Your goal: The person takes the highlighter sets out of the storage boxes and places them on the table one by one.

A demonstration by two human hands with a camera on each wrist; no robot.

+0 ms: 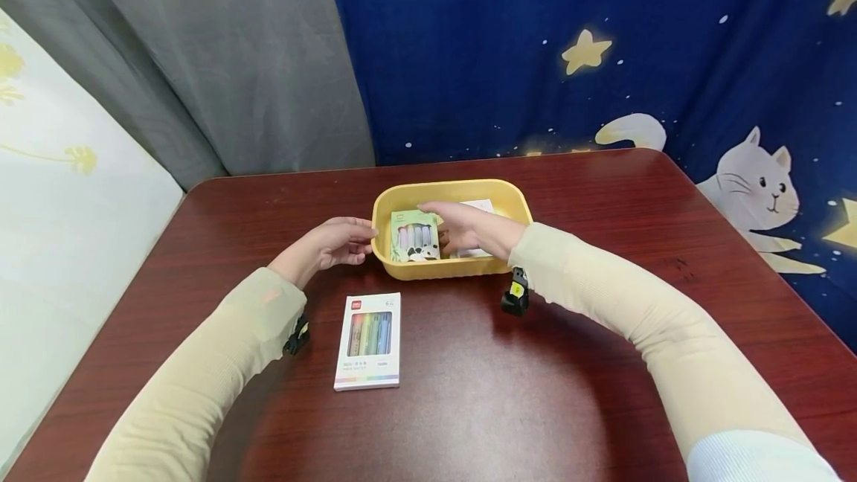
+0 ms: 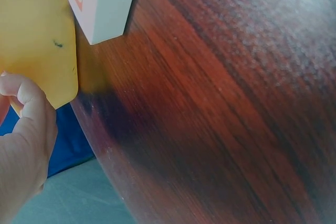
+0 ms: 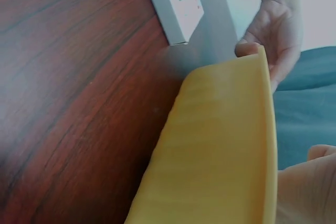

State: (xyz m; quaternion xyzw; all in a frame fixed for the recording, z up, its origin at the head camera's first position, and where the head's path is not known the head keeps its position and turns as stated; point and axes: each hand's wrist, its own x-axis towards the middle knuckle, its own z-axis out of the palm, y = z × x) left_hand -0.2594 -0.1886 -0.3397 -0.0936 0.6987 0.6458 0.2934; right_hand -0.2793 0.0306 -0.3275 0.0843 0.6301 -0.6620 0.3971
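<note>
A yellow plastic basket stands toward the back of the table. Inside, a green box of markers with panda drawings lies at the left, a white box at the right, partly covered by my hand. My right hand reaches over the rim into the basket, thumb stretched across the green box's right edge; its other fingers are partly hidden. Outside the left end, my left hand touches the basket wall with its fingertips. Nearer me, a white box of coloured pens lies flat on the table.
The dark red wooden table has a rounded far edge. Behind it hang a grey curtain and a blue curtain with stars and a cat. A white panel stands along the left.
</note>
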